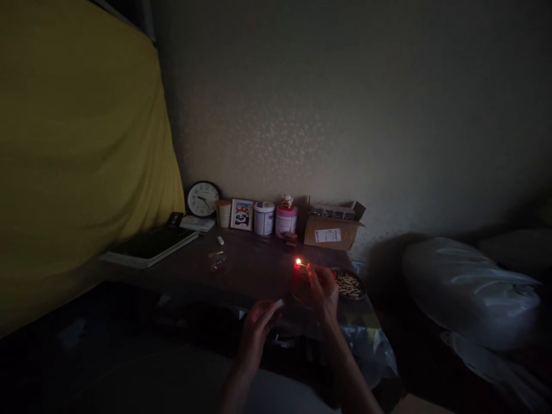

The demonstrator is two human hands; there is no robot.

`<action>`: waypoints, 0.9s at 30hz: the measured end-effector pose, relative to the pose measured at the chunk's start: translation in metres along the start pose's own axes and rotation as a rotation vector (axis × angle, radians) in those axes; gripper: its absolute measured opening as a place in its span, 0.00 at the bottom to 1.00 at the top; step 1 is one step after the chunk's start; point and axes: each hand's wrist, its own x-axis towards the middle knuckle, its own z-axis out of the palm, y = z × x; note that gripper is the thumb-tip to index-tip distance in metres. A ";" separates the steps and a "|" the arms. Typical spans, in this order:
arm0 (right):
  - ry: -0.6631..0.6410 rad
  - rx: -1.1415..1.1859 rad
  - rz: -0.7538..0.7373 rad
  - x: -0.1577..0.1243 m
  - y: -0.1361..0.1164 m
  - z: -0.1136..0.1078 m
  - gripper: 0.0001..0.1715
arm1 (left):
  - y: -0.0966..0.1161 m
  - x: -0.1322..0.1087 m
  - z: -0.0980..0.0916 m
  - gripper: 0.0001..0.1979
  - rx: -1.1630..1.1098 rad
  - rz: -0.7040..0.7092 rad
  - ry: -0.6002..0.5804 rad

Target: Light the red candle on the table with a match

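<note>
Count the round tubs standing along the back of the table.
3: yellow round tub left of the framed picture, white round tub right of it, pink round tub next along. Darkness may hide others.

very dim and grainy throughout, glows warm only around the small flame (298,263) beside the right hand (322,289), catches faint light on the wall (302,132), sinks to near black along the lower edge, bends at the corners.
</note>
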 end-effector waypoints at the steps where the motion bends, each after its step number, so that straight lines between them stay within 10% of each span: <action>1: 0.002 0.004 0.001 -0.001 -0.001 -0.001 0.14 | 0.000 0.000 0.000 0.11 -0.005 -0.004 -0.001; 13: -0.272 0.466 0.163 -0.001 -0.043 -0.066 0.13 | 0.005 0.002 -0.004 0.13 -0.060 -0.050 0.019; 18: -0.459 0.035 0.152 -0.013 -0.025 -0.107 0.12 | 0.006 0.000 -0.004 0.13 -0.055 -0.072 0.022; 22: -0.338 0.200 0.189 -0.024 -0.017 -0.130 0.17 | 0.004 -0.001 -0.003 0.14 -0.038 -0.085 0.031; 27: -0.496 -0.053 0.151 -0.027 -0.007 -0.140 0.11 | 0.000 0.001 -0.004 0.14 -0.009 -0.093 0.041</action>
